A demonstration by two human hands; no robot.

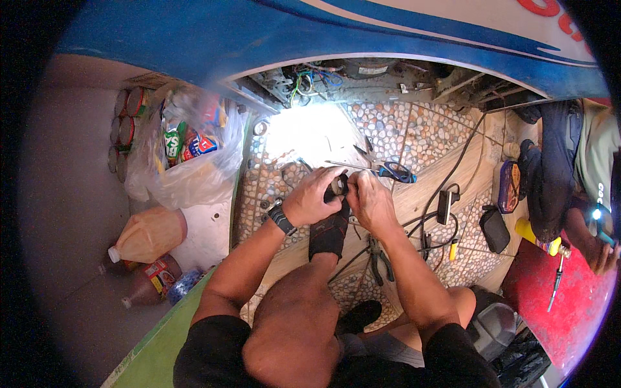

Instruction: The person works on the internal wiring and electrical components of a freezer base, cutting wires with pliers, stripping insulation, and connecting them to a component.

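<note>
In front of me, over my shoe [326, 236], my left hand [315, 196] is closed around a small black round part [337, 185] with a paler end. It is too small and shaded to tell its kind. My right hand [372, 204] is pinched at the part's right side; whatever lies between its fingertips is hidden. Just beyond the hands lies a screwdriver [396, 172] with a blue and black handle, its thin shaft pointing left. Black-handled pliers [380, 262] rest on the floor below my right wrist.
A blue appliance panel [401, 39] arches over an opening with loose wires [310, 84]. Left stand a plastic bag of packets [194, 142] and bottles [152, 233]. Rightward are a black cable [453, 161], a pouch [495, 229] and another person's hand [601, 255] near a yellow canister [537, 236].
</note>
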